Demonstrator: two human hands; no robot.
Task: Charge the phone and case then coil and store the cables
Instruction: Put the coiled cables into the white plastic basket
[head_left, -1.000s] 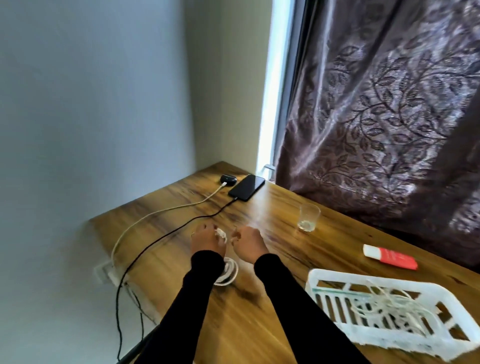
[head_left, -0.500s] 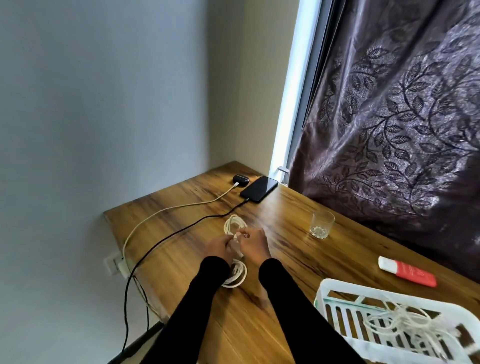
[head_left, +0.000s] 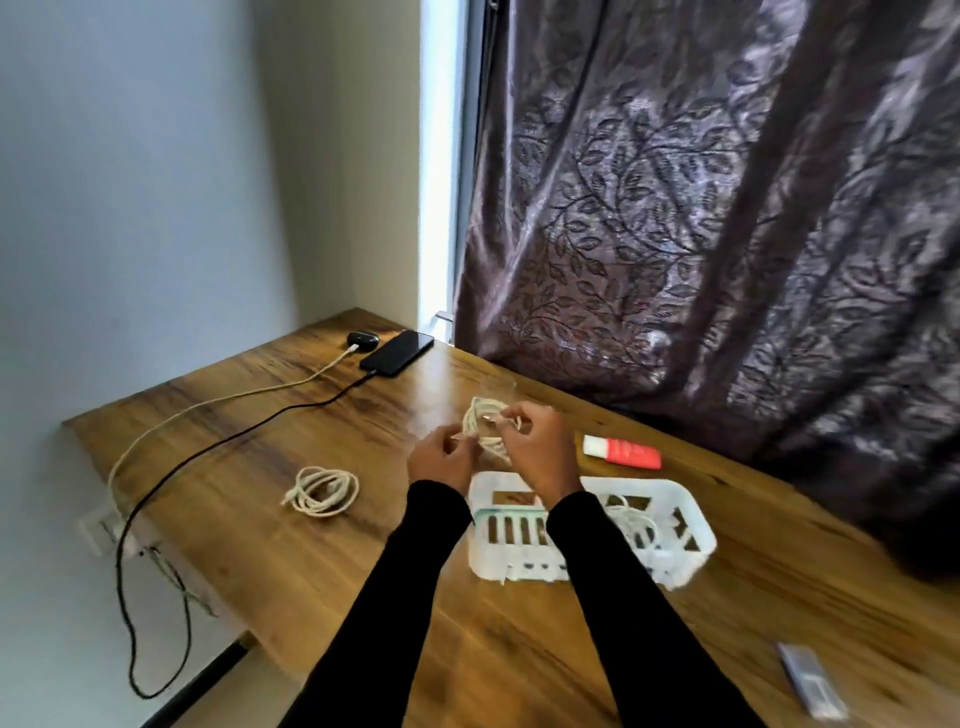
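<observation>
White coiled cable (head_left: 483, 423) — pinched between both hands.

Daylight thru window gap (head_left: 441, 156), room dim; edges warped, lower right blurry

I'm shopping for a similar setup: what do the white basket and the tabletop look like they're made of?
The white basket looks like moulded plastic, matte: thin slotted walls, uniform colour. The tabletop looks like wood or a wood-look laminate with a slight sheen: brown grain streaks and a soft glare near the phone. Which one, the view can't settle.
</observation>
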